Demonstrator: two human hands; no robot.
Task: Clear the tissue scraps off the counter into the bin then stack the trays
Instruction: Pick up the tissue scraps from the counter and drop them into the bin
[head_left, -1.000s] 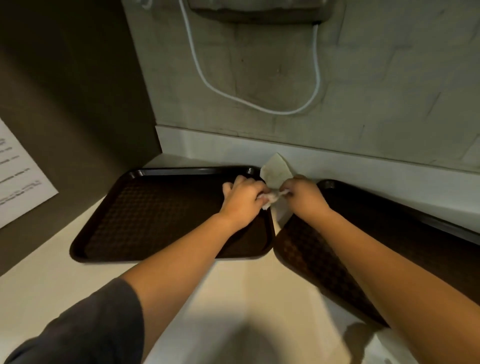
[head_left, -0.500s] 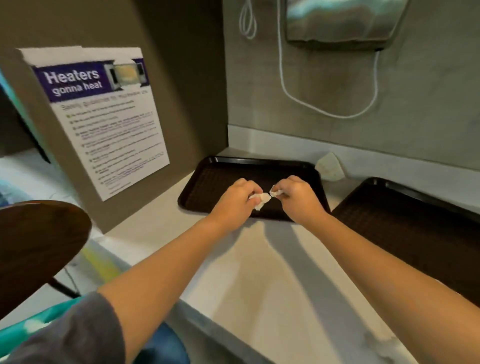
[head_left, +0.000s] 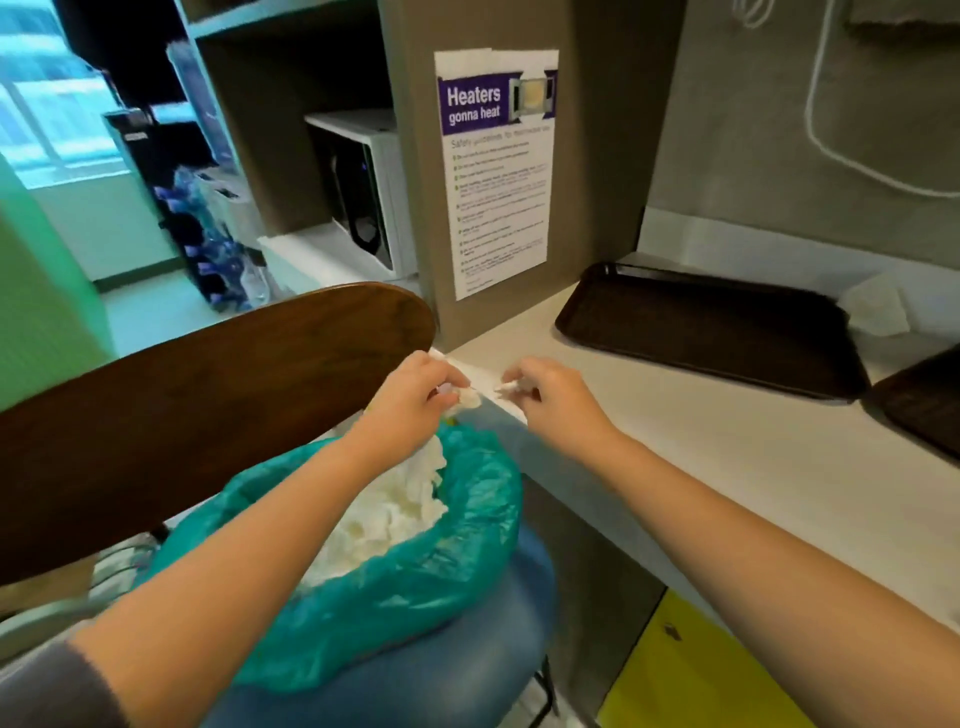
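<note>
Your left hand (head_left: 415, 400) pinches a crumpled tissue scrap (head_left: 466, 397) over the mouth of the bin (head_left: 415, 561), whose teal liner is already heaped with white tissue, and your right hand (head_left: 550, 397) has its fingers curled round a second small scrap (head_left: 506, 387) just above the table (head_left: 701, 441) edge. These scraps look featherlight and soft, so they will likely crush to nothing in a pinch and may cling to your skin or drift as they fall; let go low over the liner instead of tossing. One larger tissue piece (head_left: 875, 312) lies at the back of the table, just beside the far corner of the left tray (head_left: 701, 322); take it by its raised middle, gathering it into your fingers. The trays look stiff, flat and light, with a raised rim that gives you a sure hold along the long edges. Only a corner of the right tray (head_left: 924, 400) shows.
</note>
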